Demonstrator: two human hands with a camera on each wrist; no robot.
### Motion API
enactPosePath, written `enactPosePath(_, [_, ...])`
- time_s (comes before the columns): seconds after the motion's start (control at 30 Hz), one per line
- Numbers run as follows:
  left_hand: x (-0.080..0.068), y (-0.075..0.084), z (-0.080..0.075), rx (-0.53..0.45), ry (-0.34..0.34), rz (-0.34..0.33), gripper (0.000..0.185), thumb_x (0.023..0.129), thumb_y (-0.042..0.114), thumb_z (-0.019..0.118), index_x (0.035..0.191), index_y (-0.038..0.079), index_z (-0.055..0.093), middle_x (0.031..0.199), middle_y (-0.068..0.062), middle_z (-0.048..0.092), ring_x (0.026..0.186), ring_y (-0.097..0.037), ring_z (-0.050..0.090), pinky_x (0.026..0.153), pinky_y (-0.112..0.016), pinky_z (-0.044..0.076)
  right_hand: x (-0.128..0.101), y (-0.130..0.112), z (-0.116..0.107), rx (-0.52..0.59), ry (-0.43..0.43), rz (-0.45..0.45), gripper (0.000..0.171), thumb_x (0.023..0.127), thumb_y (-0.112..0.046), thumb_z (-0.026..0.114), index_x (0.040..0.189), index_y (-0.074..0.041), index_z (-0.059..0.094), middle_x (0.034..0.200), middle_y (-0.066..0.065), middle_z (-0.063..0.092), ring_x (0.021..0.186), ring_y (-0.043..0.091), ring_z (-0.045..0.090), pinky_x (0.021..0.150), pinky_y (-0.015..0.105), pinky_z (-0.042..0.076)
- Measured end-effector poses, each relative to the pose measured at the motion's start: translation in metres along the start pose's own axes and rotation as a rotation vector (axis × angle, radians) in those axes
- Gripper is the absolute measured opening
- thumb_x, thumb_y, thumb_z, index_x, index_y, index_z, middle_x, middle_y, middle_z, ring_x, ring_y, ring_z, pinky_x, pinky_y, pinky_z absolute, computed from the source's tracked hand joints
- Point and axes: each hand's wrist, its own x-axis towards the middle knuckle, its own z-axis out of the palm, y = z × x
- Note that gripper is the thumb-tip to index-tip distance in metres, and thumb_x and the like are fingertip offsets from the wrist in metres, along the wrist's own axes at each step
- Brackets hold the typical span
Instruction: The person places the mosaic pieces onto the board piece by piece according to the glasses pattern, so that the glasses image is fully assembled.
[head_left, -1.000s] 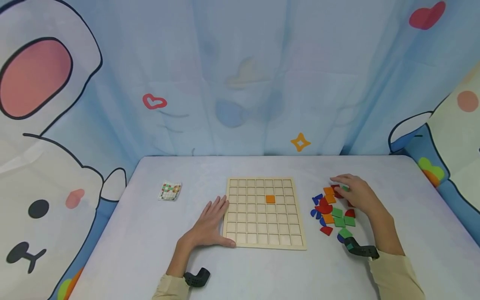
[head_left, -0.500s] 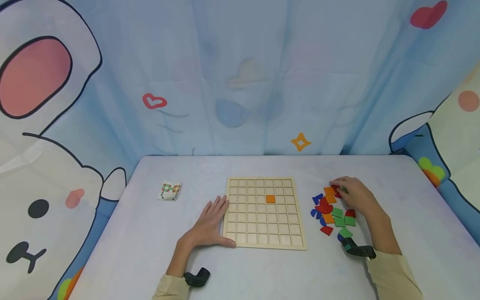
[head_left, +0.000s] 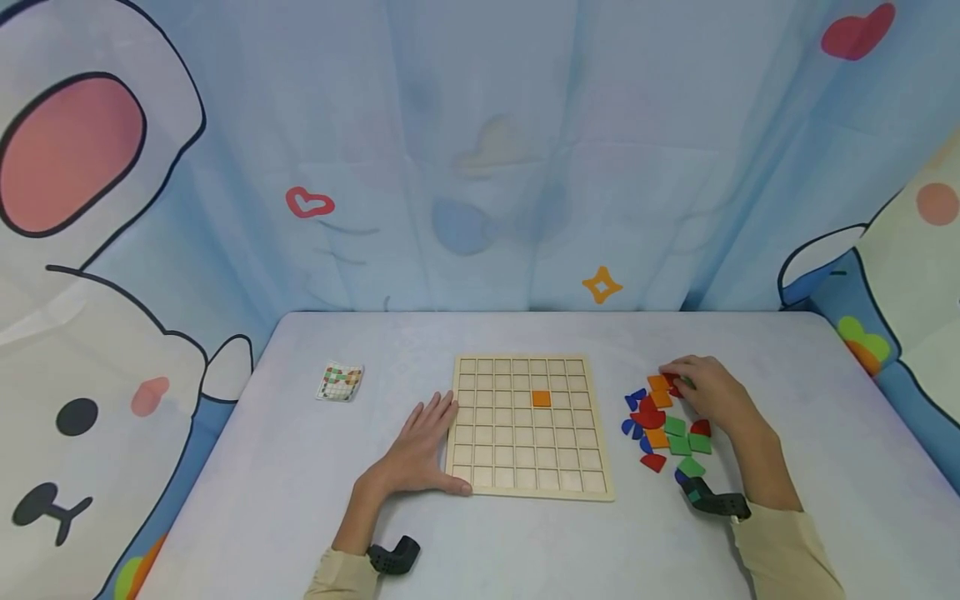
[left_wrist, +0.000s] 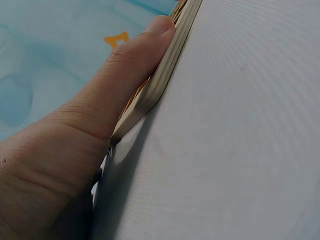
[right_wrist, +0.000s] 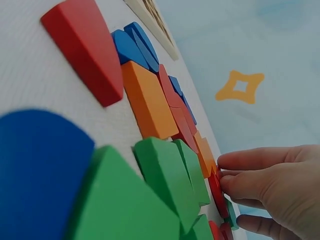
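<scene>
Head view: left hand (head_left: 417, 457) lies flat, fingers straight, against the left edge of the wooden grid board (head_left: 529, 492) on the table (head_left: 262, 467); one orange tile (head_left: 541, 398) sits in a cell. Left wrist view adds the thumb pressed along the board's rim. Right hand (head_left: 708, 393) reaches the far end of the coloured pieces (head_left: 667, 421); only the right wrist view shows its fingertips (right_wrist: 227, 186) pinching a red piece (right_wrist: 218, 195).

The pale table (head_left: 525, 550) bears a grid board (head_left: 528, 427), coloured pieces (head_left: 667, 425) and a card (head_left: 341, 382).
</scene>
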Motion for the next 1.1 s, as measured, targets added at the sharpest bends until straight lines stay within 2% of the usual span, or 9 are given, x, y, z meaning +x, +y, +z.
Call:
enactPosePath(0.2, [-0.0005, -0.0004, -0.0003, 0.004, -0.002, 0.004, 0.127, 0.066, 0.067, 0.075, 0.156, 0.006, 0.010, 0.165, -0.008, 0.003, 0.154, -0.026, 0.000, 0.124, -0.051, 0.004, -0.0002, -0.0004, 0.0015, -0.009, 0.022, -0.006, 0.034, 0.094, -0.004, 0.059, 0.127, 0.000, 0.060, 0.129, 0.028, 0.054, 0.121, 0.048, 0.042, 0.100, 0.065, 0.041])
enactPosePath(0.67, [-0.0015, 0.0013, -0.0022, -0.008, -0.004, 0.005, 0.127, 0.066, 0.066, 0.075, 0.156, 0.005, 0.010, 0.165, -0.009, 0.003, 0.154, -0.028, 0.000, 0.124, -0.051, 0.004, 0.0005, -0.0002, 0.0030, -0.025, 0.011, 0.000, 0.035, 0.094, -0.004, 0.058, 0.128, 0.000, 0.060, 0.128, 0.029, 0.051, 0.119, 0.048, 0.041, 0.099, 0.065, 0.042])
enactPosePath(1.1, [-0.0005, 0.0002, -0.0014, 0.006, -0.006, 0.006, 0.127, 0.066, 0.067, 0.074, 0.156, 0.006, 0.009, 0.165, -0.008, 0.002, 0.154, -0.027, -0.001, 0.125, -0.051, 0.004, -0.0004, -0.0013, -0.0006, 0.011, 0.026, -0.010, 0.032, 0.093, -0.003, 0.060, 0.125, 0.000, 0.062, 0.121, 0.028, 0.052, 0.112, 0.045, 0.043, 0.094, 0.061, 0.047])
